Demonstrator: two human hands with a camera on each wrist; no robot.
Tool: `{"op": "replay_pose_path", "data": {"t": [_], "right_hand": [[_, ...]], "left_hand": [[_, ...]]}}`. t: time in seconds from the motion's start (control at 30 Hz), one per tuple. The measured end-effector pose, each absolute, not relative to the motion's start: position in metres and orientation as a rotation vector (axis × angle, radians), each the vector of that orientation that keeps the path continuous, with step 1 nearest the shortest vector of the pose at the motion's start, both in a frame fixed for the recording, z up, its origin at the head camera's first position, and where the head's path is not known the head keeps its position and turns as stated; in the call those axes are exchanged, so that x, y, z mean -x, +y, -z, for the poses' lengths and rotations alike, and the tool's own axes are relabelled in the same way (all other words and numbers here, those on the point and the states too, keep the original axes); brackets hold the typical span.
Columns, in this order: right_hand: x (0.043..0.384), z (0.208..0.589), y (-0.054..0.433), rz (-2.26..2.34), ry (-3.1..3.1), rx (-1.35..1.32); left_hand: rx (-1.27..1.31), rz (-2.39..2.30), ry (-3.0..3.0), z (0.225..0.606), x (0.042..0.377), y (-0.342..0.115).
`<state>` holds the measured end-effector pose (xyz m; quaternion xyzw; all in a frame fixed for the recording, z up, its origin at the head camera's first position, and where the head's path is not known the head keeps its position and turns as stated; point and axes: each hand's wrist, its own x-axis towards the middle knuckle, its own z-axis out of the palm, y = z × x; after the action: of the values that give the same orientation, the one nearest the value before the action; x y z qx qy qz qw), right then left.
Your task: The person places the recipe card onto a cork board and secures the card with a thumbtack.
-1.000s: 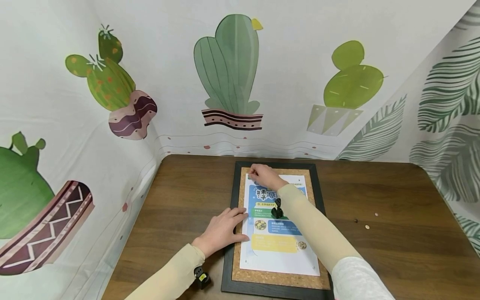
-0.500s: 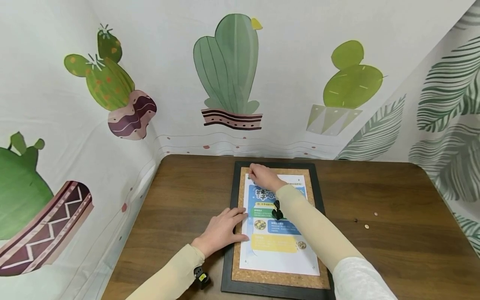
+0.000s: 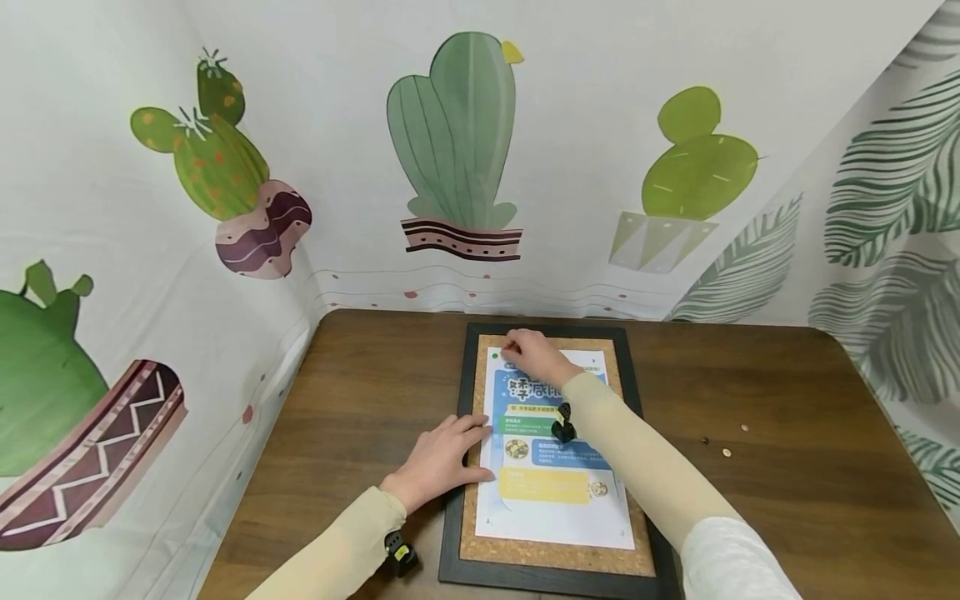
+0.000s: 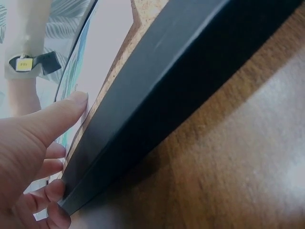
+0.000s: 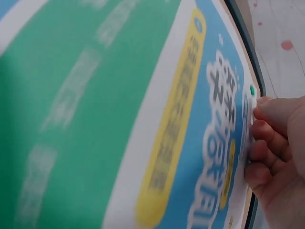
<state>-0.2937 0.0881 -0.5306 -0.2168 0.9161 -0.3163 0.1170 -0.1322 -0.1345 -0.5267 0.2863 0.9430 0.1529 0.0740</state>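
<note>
A printed poster [image 3: 555, 525] in blue, green and yellow lies on a cork board [image 3: 555, 553] with a black frame [image 3: 551, 582]. At the poster's top left corner sits a small green thumbtack [image 3: 495, 356], which also shows in the right wrist view. Just right of the tack is my right hand [image 3: 536, 357], its fingers curled and thumb close to the index finger; nothing shows between them. My left hand [image 3: 441, 461] rests with spread fingers on the left side, its thumb [image 4: 76, 99] on the paper's edge and other fingers at the frame.
On the brown wooden table [image 3: 360, 375], to the right of the board, lie a pale round piece [image 3: 727, 452], a pinkish piece [image 3: 745, 427] and a dark piece [image 3: 705, 440], all tiny. A white cloth [image 3: 570, 150] printed with cacti hangs behind the table.
My right hand has shifted slightly right from the poster's top left corner, uncovering the green thumbtack. My left hand stays in place on the board's left side.
</note>
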Motion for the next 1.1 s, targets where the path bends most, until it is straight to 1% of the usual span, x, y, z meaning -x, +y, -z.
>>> {"op": "replay_pose_path", "data": {"t": [0.13,0.33,0.6,0.8,1.1], "right_hand": [[0.290,0.528,0.108,0.977,2.687,0.626],[0.273,0.518,0.142,1.007,2.691,0.619],[0.253,0.509,0.184,1.036,2.753,0.694],[0.224,0.500,0.216,1.075,2.799,0.688],[0.185,0.500,0.264,1.051,2.879,0.633]], "left_hand": [[-0.861,-0.454,2.834,0.528,0.134,-0.132],[-0.856,-0.463,2.823,0.527,0.136,-0.129],[-0.831,-0.490,2.823,0.523,0.135,-0.131],[-0.836,-0.501,2.809,0.524,0.130,-0.133],[-0.870,-0.500,2.822,0.527,0.129,-0.136]]}}
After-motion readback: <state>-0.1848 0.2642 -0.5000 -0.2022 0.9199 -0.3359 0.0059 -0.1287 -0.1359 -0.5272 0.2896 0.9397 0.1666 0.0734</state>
